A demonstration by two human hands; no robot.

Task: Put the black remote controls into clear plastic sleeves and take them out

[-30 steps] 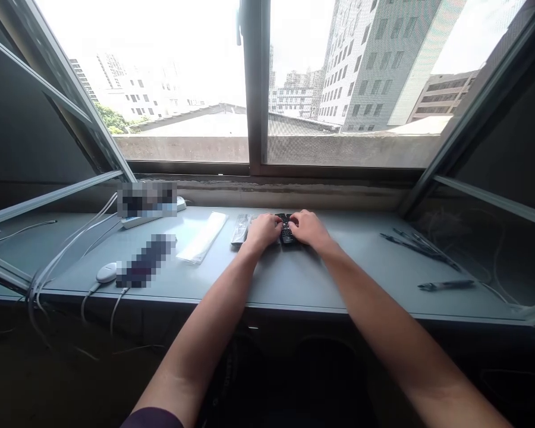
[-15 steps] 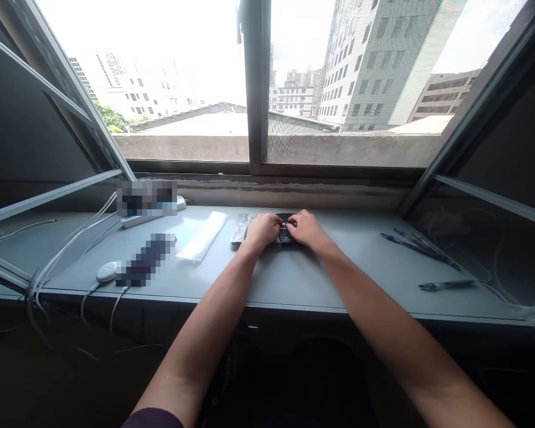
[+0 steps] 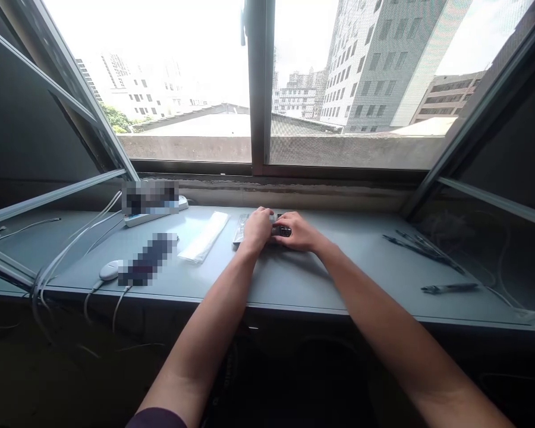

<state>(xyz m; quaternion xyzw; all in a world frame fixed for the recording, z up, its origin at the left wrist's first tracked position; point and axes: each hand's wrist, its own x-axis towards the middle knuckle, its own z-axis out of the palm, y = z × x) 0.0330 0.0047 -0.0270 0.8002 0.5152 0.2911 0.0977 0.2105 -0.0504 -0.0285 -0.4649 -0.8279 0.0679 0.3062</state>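
A black remote control with small buttons lies on the grey window ledge, mostly covered by both hands. My right hand is curled over its right side, fingers closed on it. My left hand rests on its left end, fingers bent down, also overlapping a grey remote in clear wrapping just to the left. A flat white plastic bag lies further left, apart from both hands.
At the left of the ledge sit a white power strip, a white mouse and several white cables. Dark pens and thin rods lie at the right. Open window frames angle in on both sides.
Both hands have slid a little to the left over the black remote and closed in on it; less of the remote shows now. The camera view has shifted slightly.
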